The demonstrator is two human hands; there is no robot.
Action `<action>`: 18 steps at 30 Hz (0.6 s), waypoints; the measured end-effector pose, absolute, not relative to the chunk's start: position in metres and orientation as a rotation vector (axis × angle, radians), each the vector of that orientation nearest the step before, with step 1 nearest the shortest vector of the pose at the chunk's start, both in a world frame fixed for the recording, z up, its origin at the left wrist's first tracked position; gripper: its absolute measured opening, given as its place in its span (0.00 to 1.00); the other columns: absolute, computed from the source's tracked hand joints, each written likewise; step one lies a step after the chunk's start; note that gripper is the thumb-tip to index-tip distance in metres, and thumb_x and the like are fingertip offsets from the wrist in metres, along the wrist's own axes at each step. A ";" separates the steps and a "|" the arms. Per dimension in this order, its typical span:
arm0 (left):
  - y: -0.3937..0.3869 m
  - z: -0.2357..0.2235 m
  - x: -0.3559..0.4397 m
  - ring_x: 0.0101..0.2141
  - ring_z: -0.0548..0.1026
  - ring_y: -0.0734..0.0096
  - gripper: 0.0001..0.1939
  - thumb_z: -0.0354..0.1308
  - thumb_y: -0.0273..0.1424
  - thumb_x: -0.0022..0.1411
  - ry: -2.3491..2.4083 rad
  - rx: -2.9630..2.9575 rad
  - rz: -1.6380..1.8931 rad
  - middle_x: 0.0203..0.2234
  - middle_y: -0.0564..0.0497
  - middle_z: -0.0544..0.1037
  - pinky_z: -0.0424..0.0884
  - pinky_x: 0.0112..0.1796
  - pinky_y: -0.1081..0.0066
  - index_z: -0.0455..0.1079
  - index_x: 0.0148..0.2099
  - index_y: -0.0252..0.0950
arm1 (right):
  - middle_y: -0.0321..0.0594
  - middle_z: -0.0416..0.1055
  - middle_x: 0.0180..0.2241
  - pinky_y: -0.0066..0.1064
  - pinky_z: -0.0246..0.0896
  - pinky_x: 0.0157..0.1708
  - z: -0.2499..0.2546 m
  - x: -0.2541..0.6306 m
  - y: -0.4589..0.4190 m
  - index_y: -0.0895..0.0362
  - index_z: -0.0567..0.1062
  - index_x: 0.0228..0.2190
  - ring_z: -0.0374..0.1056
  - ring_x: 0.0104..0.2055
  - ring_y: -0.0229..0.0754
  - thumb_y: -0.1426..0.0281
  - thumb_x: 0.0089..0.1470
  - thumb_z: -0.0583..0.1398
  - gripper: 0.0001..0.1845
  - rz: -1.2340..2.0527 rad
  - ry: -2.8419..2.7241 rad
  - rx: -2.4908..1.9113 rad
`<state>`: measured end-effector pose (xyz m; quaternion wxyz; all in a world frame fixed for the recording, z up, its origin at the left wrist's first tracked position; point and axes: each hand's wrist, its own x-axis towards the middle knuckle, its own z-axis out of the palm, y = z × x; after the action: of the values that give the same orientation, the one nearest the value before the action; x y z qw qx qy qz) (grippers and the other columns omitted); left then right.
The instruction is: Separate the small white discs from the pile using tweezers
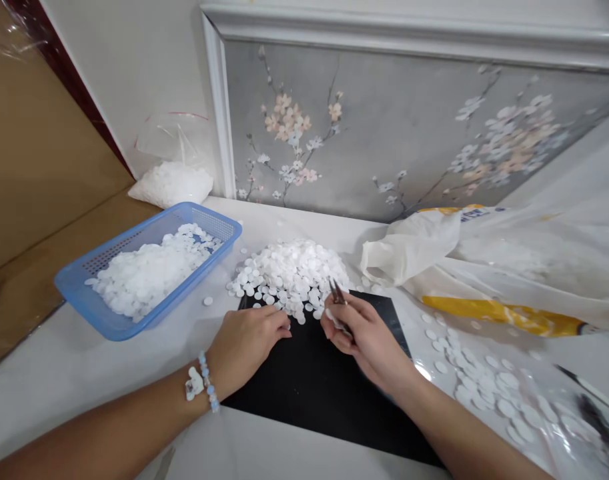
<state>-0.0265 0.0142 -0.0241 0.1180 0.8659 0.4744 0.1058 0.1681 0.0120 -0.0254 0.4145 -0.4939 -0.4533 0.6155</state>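
Head view: a heap of white discs [294,273] lies at the far edge of the black mat [309,380], mostly unsorted; many already fill the blue basket [149,267]. The right hand [364,337], grip closed on tweezers [338,293], works at the heap; the left hand [247,343], fingers curled, touches its near edge. Discs are small, flat, round.

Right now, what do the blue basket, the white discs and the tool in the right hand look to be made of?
Blue basket: moulded plastic, matte, with perforated mesh walls.
White discs: thin, flat, faintly glossy rounds, likely plastic or shell; the look leaves it open.
Tweezers in the right hand: metal, going by the thin shiny prongs.
Black mat under the hands: smooth dark sheet, material unclear.
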 end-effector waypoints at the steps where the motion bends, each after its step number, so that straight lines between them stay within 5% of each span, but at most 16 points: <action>1: 0.014 -0.025 -0.026 0.30 0.75 0.72 0.07 0.52 0.31 0.65 1.383 2.567 0.286 0.29 0.57 0.77 0.57 0.27 0.73 0.70 0.34 0.39 | 0.31 0.62 0.18 0.25 0.34 0.14 -0.025 0.169 0.014 0.55 0.60 0.22 0.44 0.15 0.30 0.63 0.52 0.55 0.12 1.612 -1.053 -1.177; 5: 0.014 -0.026 -0.026 0.28 0.73 0.71 0.08 0.52 0.28 0.64 1.354 2.626 0.298 0.28 0.54 0.74 0.56 0.25 0.73 0.67 0.32 0.37 | 0.30 0.62 0.17 0.25 0.37 0.14 -0.028 0.169 0.017 0.54 0.60 0.22 0.47 0.15 0.30 0.58 0.53 0.57 0.17 1.512 -1.200 -1.247; 11: 0.023 -0.025 -0.026 0.20 0.63 0.78 0.09 0.49 0.32 0.64 1.372 1.840 0.868 0.20 0.59 0.66 0.56 0.23 0.76 0.59 0.30 0.38 | 0.36 0.70 0.25 0.29 0.53 0.26 -0.043 0.162 0.012 0.54 0.69 0.30 0.64 0.25 0.40 0.66 0.56 0.56 0.05 0.695 -2.053 -1.484; 15: 0.030 -0.024 -0.026 0.17 0.56 0.82 0.11 0.49 0.33 0.62 1.164 1.208 1.008 0.23 0.56 0.71 0.51 0.20 0.78 0.53 0.28 0.38 | 0.36 0.67 0.22 0.27 0.48 0.22 -0.046 0.160 0.009 0.55 0.67 0.25 0.59 0.20 0.37 0.69 0.57 0.53 0.10 0.456 -2.197 -1.482; 18: 0.029 -0.021 -0.028 0.16 0.56 0.84 0.09 0.51 0.28 0.58 1.054 0.997 1.014 0.24 0.54 0.74 0.47 0.18 0.79 0.53 0.29 0.38 | 0.32 0.62 0.17 0.26 0.47 0.21 -0.041 0.161 0.009 0.55 0.64 0.19 0.55 0.19 0.35 0.67 0.57 0.53 0.15 0.585 -2.109 -1.506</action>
<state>-0.0278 0.0293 -0.0210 0.6332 0.4359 0.4609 0.4433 0.1611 0.0092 -0.0406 0.2404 -0.5502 -0.7706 0.2137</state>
